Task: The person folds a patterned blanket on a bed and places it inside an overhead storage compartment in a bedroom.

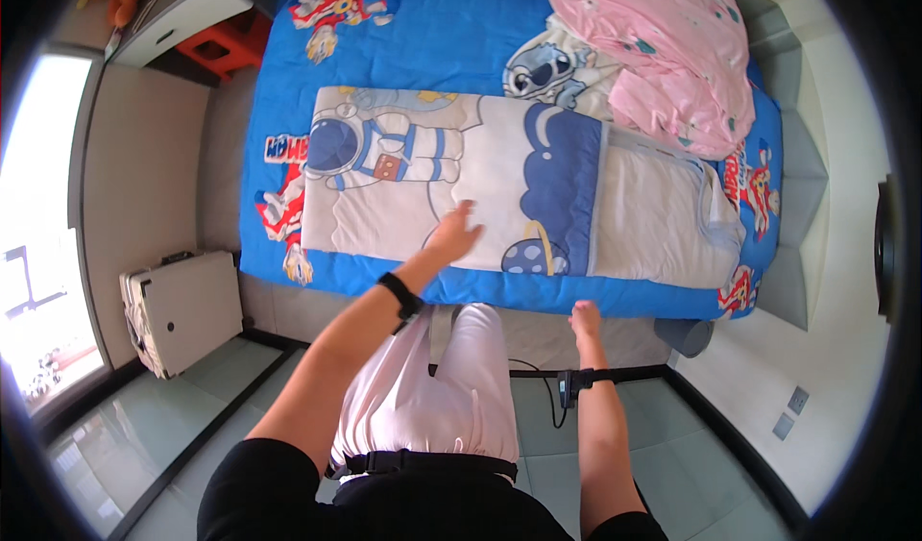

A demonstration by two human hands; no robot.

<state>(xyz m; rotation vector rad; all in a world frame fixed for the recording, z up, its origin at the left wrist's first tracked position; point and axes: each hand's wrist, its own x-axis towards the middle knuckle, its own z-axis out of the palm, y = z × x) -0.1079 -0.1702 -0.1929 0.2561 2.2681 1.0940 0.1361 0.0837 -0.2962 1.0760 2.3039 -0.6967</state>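
A padded astronaut-print quilt [490,176], white and blue, lies flat as a long rectangle across the near part of the bed. Its right end shows a plain whitish section [658,216] with a raised, rumpled edge. My left hand [456,233] is over the quilt's middle near its front side, fingers apart and holding nothing; whether it touches the cloth I cannot tell. Just off the bed's front edge, my right hand [585,320] has its fingers curled in, with nothing visible in them. A dark band sits on each wrist.
Blue printed bedding [432,36] covers the bed. A pink blanket [663,51] is heaped at the far right, beside a white cartoon-print cloth [557,70]. On the left stand a pale suitcase [192,310] and a red stool [226,46]. A grey bin [684,335] is by the right wall.
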